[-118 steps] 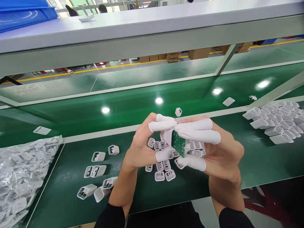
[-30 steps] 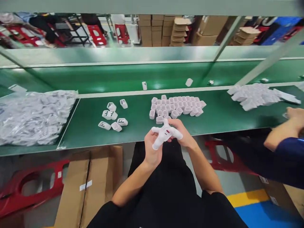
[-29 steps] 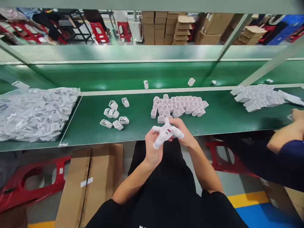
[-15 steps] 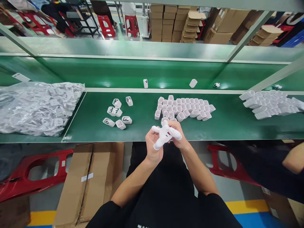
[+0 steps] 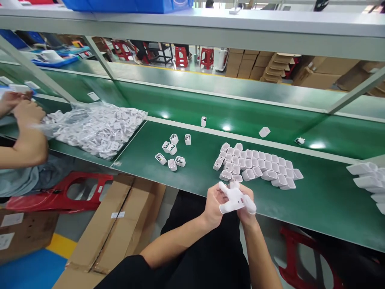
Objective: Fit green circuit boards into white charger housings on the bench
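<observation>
White finger cots cover the thumb and index fingertips of both hands. Between them, just off the table's front edge, is a small white plastic housing [image 5: 240, 200] with dark slots; the cots blend into it and partly hide it. My left hand [image 5: 214, 205] pinches it from the left, and my right hand [image 5: 248, 197] grips its other side. Just beyond my fingers stands a close-packed group of white open-topped housings [image 5: 259, 163]. Farther left, several white housings with parts inside [image 5: 172, 149] stand loosely on the green table [image 5: 192, 176].
A plastic bag of small white parts [image 5: 102, 128] lies at the left, with a co-worker's hands [image 5: 28, 110] beyond it. More white housings [image 5: 368, 182] stand at the right edge. A shelf beam [image 5: 192, 34] crosses above; a cardboard box [image 5: 111, 228] and red stools [image 5: 90, 192] are below.
The view has swung left and up, so the table's contents appear farther right and lower. A co-worker's hands and a blue bin have come into view. Both my hands keep hold of the white housing.
</observation>
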Tool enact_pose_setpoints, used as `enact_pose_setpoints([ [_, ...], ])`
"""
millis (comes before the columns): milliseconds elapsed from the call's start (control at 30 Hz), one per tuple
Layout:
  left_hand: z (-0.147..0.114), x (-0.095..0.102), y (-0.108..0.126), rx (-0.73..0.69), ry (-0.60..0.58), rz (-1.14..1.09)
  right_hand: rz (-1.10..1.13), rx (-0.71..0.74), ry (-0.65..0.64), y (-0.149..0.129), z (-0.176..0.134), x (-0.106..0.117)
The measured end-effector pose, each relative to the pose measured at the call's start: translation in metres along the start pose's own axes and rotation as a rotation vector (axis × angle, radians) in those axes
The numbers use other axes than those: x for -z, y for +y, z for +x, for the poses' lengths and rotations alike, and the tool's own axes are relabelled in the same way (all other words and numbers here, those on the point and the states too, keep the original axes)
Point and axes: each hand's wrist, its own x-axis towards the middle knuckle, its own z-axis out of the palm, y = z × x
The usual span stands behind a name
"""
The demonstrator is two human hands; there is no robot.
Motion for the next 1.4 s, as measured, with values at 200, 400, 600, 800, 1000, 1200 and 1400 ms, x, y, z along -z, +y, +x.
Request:
enact_pose_setpoints([
  [200, 0.073, 0.007, 0.041, -0.247, -0.092, 0.278, -0.394, 0.078, 0.284, 0.030, -0.008, 0.056],
  [400, 0.235, 0.003, 0.097, -0.312, 0.031, 1.318, -0.696, 0.104, 0.405, 0.060, -0.012, 0.072],
  [600, 0.326, 0.011, 0.116, -0.312, 0.088, 1.661, -0.790, 0.169, 0.395, 0.068, -0.010, 0.068],
  [800, 0.353, 0.025, 0.123, -0.302, 0.088, 1.819, -0.824, 0.192, 0.421, 0.070, -0.012, 0.068],
  [1000, 0.355, 0.028, 0.133, -0.266, 0.116, 1.836, -0.837, 0.172, 0.432, 0.071, -0.012, 0.066],
  [1200, 0.354, 0.008, 0.140, -0.420, 0.128, 1.691, -0.837, 0.144, 0.450, 0.069, -0.011, 0.063],
  [1400, 0.364, -0.023, 0.083, -0.276, -0.172, 1.537, -0.844, 0.129, 0.453, 0.069, -0.010, 0.063],
])
